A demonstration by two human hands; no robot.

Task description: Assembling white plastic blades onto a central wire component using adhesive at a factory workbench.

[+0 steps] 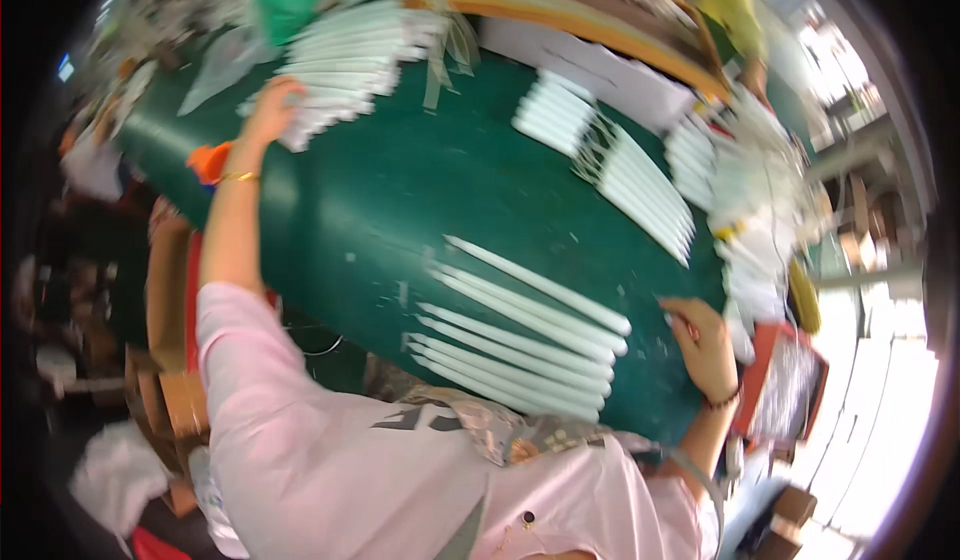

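Observation:
Several long white tapered candles (520,335) lie side by side on the green table (400,200) in front of me. My right hand (702,342) rests on the table just past their right ends, fingers curled, with nothing visible in it. My left hand (270,105) reaches far to the left and touches the edge of a stacked pile of white candles (345,65). Motion blur hides whether its fingers close on any of them. A gold bangle sits on my left wrist and a bead bracelet on my right.
More white candle bundles (640,185) lie across the far right of the table, beside a white box (600,65). A person in a yellow-green top (735,5) stands at the far side. Cardboard boxes (165,360) stand left; a red tray (785,385) is at my right.

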